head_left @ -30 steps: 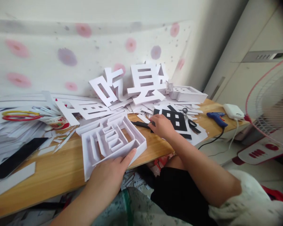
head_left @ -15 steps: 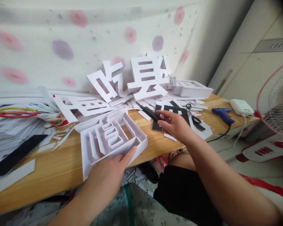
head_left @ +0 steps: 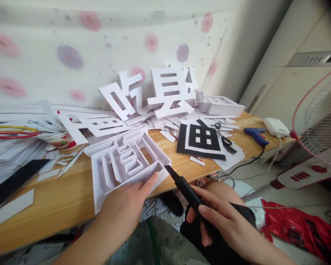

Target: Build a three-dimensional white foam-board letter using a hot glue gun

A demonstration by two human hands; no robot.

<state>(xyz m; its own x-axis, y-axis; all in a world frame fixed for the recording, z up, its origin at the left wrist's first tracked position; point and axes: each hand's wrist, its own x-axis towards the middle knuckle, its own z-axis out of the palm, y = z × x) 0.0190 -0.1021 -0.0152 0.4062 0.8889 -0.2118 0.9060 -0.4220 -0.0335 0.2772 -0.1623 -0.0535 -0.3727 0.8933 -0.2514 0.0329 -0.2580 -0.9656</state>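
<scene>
I have the right hand [head_left: 216, 211] closed around a black knife [head_left: 188, 191], its tip aimed far and left, near the right corner of the white frame [head_left: 98, 180]; I can't tell whether they touch. The left hand [head_left: 128, 198] lies over the frame's near right wall with one finger stretched along it, but the others are hidden, so I can't tell whether it grips or merely presses. That finger looks my worst exposure: the knife slipping left could nick it. The frame sits at the near edge of the desk [head_left: 68, 197], so a careless pull could tip it off, and hard pressure could buckle its thin walls. To the right, a brushing sleeve could drag the black cards [head_left: 203, 147] and the scissors [head_left: 224, 137]. Farther right, snagging the cord [head_left: 263, 150] could pull the glue gun [head_left: 257, 137] down. On the far side, white letters [head_left: 171, 79] lean over loose scraps [head_left: 139, 119]; a knock could topple them.
</scene>
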